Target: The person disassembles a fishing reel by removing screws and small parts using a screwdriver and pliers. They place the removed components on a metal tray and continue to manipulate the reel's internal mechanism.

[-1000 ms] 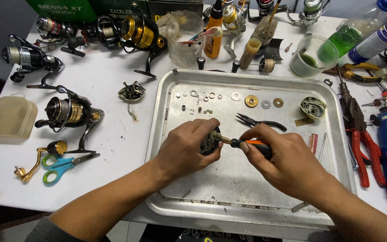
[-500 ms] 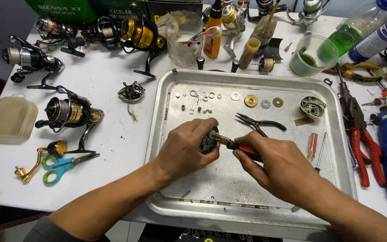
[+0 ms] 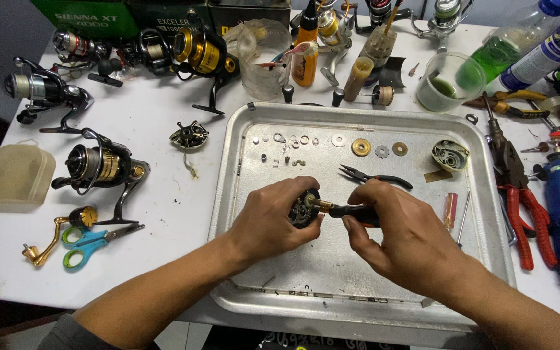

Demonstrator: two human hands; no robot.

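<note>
Over metal tray (image 3: pixel 487 214) centre: left hand (image 3: pixel 270 223) fingers clamping dark reel part (image 3: pixel 304 209); right hand (image 3: pixel 403 240), at its 3 o'clock, gripping screwdriver (image 3: pixel 351 211), long axis lying 3–9 horiz., tip touching part.

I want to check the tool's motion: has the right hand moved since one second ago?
Yes. The right hand with its screwdriver shifted slightly left, away from the tray's right rim, toward the left hand.
</note>
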